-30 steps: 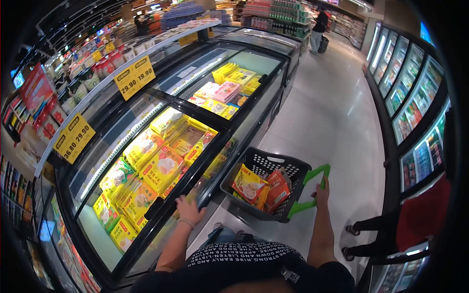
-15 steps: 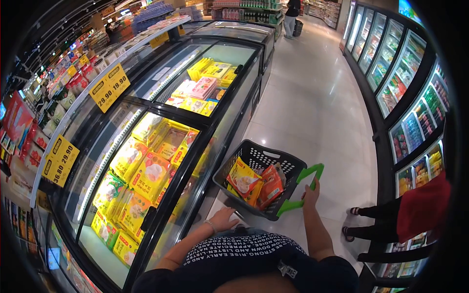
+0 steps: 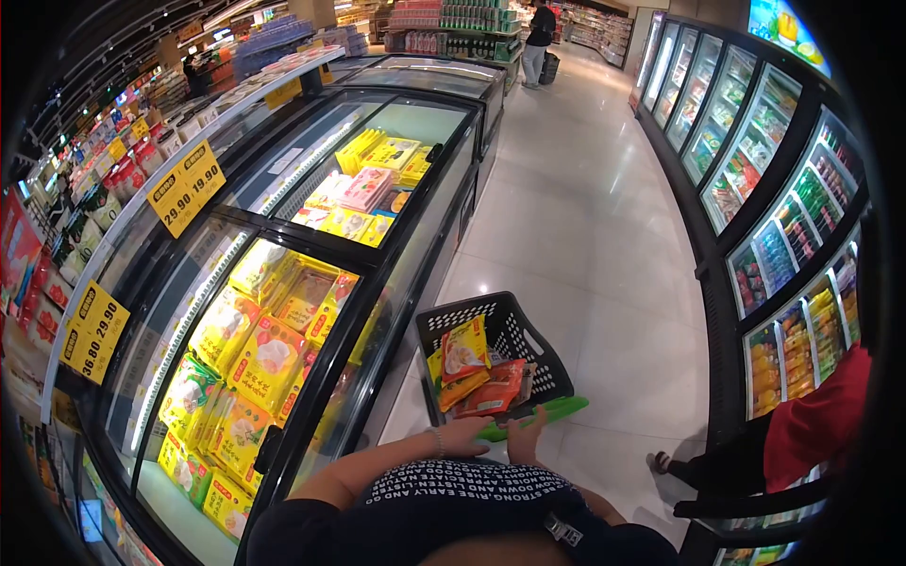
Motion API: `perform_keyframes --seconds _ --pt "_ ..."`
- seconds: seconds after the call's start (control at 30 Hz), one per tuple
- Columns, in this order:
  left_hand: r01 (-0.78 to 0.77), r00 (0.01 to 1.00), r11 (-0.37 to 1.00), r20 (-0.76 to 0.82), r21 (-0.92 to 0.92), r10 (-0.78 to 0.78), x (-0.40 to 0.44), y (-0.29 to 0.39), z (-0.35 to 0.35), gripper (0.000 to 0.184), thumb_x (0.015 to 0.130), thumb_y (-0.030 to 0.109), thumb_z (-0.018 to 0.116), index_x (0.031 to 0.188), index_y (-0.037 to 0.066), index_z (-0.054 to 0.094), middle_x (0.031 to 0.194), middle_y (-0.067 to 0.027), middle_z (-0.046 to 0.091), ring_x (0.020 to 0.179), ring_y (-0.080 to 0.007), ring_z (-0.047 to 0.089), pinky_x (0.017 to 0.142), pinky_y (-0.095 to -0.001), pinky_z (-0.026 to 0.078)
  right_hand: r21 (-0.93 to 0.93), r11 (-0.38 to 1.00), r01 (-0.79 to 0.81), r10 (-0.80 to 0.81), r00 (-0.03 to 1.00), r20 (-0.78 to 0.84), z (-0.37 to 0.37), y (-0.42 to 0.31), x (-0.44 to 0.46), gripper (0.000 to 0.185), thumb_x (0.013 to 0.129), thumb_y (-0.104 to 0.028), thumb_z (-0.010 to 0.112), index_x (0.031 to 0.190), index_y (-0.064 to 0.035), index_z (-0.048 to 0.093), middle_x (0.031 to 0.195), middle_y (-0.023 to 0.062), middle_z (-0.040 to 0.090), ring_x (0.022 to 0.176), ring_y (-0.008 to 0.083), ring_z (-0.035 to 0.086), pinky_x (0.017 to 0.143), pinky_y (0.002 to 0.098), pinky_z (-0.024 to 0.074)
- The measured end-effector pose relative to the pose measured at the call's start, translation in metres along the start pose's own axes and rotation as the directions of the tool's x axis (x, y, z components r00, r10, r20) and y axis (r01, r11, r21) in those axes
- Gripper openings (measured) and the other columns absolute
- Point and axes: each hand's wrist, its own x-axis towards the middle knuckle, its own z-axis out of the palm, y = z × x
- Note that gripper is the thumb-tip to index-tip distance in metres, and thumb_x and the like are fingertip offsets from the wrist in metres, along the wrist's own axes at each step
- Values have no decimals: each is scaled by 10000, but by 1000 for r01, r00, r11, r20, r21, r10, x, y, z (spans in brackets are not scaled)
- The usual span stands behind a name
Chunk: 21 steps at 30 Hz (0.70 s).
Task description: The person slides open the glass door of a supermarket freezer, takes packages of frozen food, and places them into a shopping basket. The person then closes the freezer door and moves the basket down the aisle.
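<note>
- Two yellow price signs, the nearer [image 3: 94,330] and the farther [image 3: 186,187], hang along the rail above the chest freezer [image 3: 326,382] on the left.
- Under the freezer's glass: yellow food packs [image 3: 269,354] in rows, with more (some pink) in the bay beyond.
- Right side lined with upright glass-door fridges [image 3: 769,250], bottles and fruit-coloured goods behind the panes.
- Person in a red top [image 3: 816,415] stands near those fridges at lower right, one sandalled foot [image 3: 661,462] on the floor, close by on the wearer's right.
- Another person [image 3: 540,33] well down the aisle, a dark wheeled case or bag (too small to be sure) beside them; drink stacks [image 3: 472,17] to their left.
- Freezer's black edge bounds the aisle on the left, the fridge bases on the right; pale tiled floor [image 3: 585,226] lies bare between, running straight ahead past the basket.
- Dark grey basket [image 3: 547,363] just ahead of both hands, beside the freezer; inside, a yellow packet [image 3: 464,349] and a red one [image 3: 495,389], overlapping.
- Right hand [image 3: 525,436] curls around the green handle [image 3: 564,407] at the basket's near side.
- Left hand [image 3: 462,436] beside it, fingers at the handle's left end; cannot tell whether they wrap it.
</note>
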Motion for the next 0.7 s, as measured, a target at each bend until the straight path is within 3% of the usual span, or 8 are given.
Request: perform_keyframes --seconds 0.03,0.1,0.17,0.23,0.3,0.4,0.6,0.7 --pt "-29 1000 1000 -5 -9 29 6 3 4 650 771 292 592 1277 -18 326 1185 -250 465 1102 -332 469 932 -369 375 -194 972 130 -118 990 74 -8 -4 -1 545 806 -83 508 1291 -124 262 1030 193 461 604 177 550 545 311 470" --pt "-85 996 996 -13 -23 84 17 5 10 619 774 279 592 1267 -3 344 1150 -242 492 1078 -335 485 923 -375 380 -440 883 163 -38 960 279 -28 -20 -1 480 806 -123 523 1248 -110 335 939 174 539 645 194 583 567 344 475" --pt "-37 999 998 8 -46 37 28 8 12 554 773 282 584 1210 2 391 1107 -236 517 1035 -336 514 889 -382 401 -604 797 4 326 839 436 -53 -62 10 393 817 -174 532 1185 -71 439 861 154 598 698 222 600 623 370 477" --pt "15 999 998 30 -62 -13 36 11 11 479 773 288 578 1136 10 437 1052 -225 543 986 -338 538 856 -391 417 -869 424 255 78 946 315 -67 -86 23 226 824 -236 539 947 -54 589 704 95 615 697 272 596 630 392 465" --pt "72 996 995 56 -62 -69 43 8 9 397 776 297 574 1045 20 482 985 -210 571 931 -341 560 825 -401 429 -786 412 461 -577 800 166 -83 -61 56 285 810 -331 525 795 -55 593 664 95 612 612 317 589 586 427 457" --pt "124 992 992 27 28 -124 54 4 17 351 777 339 568 956 43 513 905 -188 590 870 -342 573 788 -407 442 -647 376 664 -610 703 367 -84 -53 94 231 792 -276 523 722 -66 589 613 114 594 582 314 586 560 425 454" --pt "125 990 987 -83 98 -117 38 18 -15 359 719 355 582 953 81 583 877 -149 615 846 -323 590 756 -405 460 -797 298 525 -252 849 465 -60 -57 97 258 803 -239 464 648 -82 597 619 136 586 582 326 574 548 439 449" --pt "241 965 969 -123 53 -233 39 -1 -19 375 676 330 589 965 91 600 885 -145 621 861 -306 592 763 -396 462 -746 343 570 -277 821 500 -46 -53 101 322 817 -265 425 624 -64 588 594 147 578 562 337 573 532 448 449"
